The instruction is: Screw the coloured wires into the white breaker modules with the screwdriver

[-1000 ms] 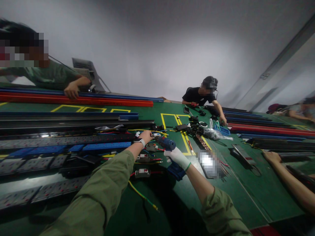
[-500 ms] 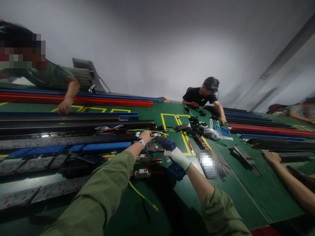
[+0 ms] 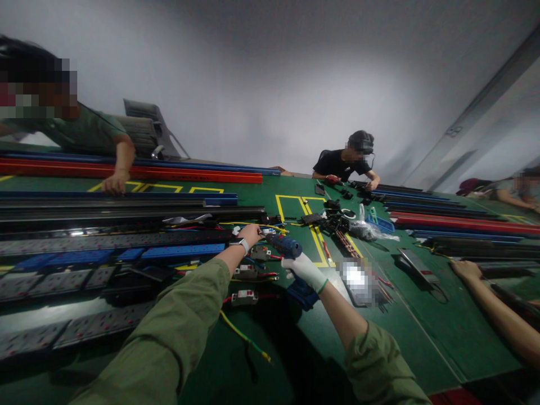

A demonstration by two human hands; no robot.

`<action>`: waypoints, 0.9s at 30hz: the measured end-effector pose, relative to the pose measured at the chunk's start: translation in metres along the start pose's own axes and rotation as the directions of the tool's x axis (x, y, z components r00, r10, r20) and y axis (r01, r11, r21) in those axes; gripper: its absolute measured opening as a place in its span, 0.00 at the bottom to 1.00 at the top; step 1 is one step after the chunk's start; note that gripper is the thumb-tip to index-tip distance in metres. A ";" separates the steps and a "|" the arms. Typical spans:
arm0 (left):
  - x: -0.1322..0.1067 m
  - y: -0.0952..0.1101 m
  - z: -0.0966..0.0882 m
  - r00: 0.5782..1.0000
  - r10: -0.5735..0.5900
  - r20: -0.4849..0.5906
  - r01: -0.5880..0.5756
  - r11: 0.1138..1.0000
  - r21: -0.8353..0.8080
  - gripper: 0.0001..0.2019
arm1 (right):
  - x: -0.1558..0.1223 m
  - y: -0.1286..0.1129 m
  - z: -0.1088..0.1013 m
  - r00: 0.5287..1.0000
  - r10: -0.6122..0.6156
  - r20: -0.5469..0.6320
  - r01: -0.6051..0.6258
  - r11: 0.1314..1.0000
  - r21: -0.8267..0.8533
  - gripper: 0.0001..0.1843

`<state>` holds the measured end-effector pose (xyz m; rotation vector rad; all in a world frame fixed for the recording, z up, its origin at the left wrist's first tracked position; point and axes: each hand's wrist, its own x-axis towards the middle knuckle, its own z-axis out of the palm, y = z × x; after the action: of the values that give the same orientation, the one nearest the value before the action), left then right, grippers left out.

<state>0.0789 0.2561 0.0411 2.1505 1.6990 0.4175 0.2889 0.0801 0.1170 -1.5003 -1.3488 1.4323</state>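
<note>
My right hand (image 3: 304,270), in a white glove, grips a blue cordless drill (image 3: 286,245) whose nose points left. My bare left hand (image 3: 250,234), with a watch on its wrist, is closed beside the drill's tip. What its fingers pinch is too small to make out. Close by lies a white circuit breaker (image 3: 269,231). Nearer to me a second breaker (image 3: 260,254), a third breaker (image 3: 246,272) and a front breaker (image 3: 244,297) lie in a row with red wires. A yellow-green wire (image 3: 247,334) trails from the front one.
Long socket strips (image 3: 84,279) and dark rails (image 3: 126,214) fill the left side. Right of my hands lie a bright-screened phone (image 3: 355,279), copper strips (image 3: 346,244), a blue basket (image 3: 382,225) and a metal-cased device (image 3: 419,267). A co-worker's hand (image 3: 467,270) rests at right; others work across the green table (image 3: 422,332).
My hands and the drill stay where they were. Across the table, the co-worker in black has drawn a hand back from the blue basket. The left co-worker's hand has shifted slightly.
</note>
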 end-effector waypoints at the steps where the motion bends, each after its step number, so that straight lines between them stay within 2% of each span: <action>1: 0.000 0.000 0.000 1.000 0.000 0.002 0.000 1.000 0.001 0.11 | 0.000 0.000 0.000 1.000 -0.004 0.006 0.004 1.000 0.006 0.18; 11: 0.001 -0.001 0.001 1.000 0.008 -0.002 -0.008 1.000 0.006 0.10 | 0.000 0.000 0.002 0.999 0.032 0.001 -0.032 0.999 0.009 0.09; 16: -0.001 0.000 -0.001 1.000 0.005 -0.003 -0.005 1.000 0.010 0.10 | -0.002 -0.004 0.003 1.000 0.014 0.010 -0.014 1.000 0.011 0.18; 22: -0.002 0.001 -0.002 1.000 -0.001 0.007 0.001 1.000 0.014 0.11 | -0.002 -0.004 0.002 0.998 0.058 -0.016 -0.058 0.998 0.014 0.10; 27: -0.001 0.000 -0.001 1.000 -0.003 0.003 0.003 1.000 -0.005 0.11 | -0.002 -0.005 0.001 0.999 0.047 0.005 -0.047 0.998 0.034 0.16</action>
<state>0.0781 0.2553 0.0416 2.1435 1.6974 0.4168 0.2868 0.0793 0.1219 -1.5170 -1.2936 1.4808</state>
